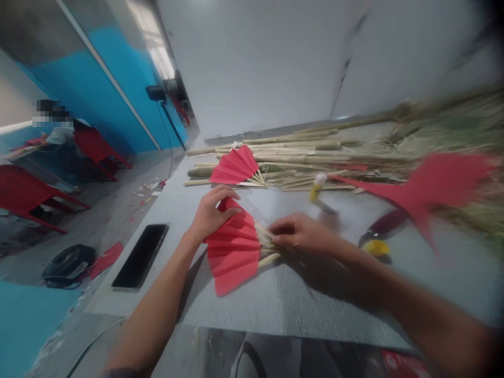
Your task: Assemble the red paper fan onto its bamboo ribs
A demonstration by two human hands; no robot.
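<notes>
A folding fan of pleated red paper (236,252) on pale bamboo sticks is spread partly open above the table. My left hand (214,212) is closed on the upper edge of its paper, thumb in front. With fingers pinched, my right hand (301,233) holds the bare sticks where they come together. Behind it, a second red fan (235,165) lies spread on bamboo strips. A glue stick (317,188) with a yellow body stands to the right, and a yellow cap (377,247) lies nearer to my right forearm.
Bamboo strips (291,149) lie along the back of the table (236,315). At right are a cut red paper piece (425,186) and a dark-handled tool (386,226), blurred. A phone (140,257) rests at the left edge. Beyond, a person (61,134) sits near red chairs (96,149).
</notes>
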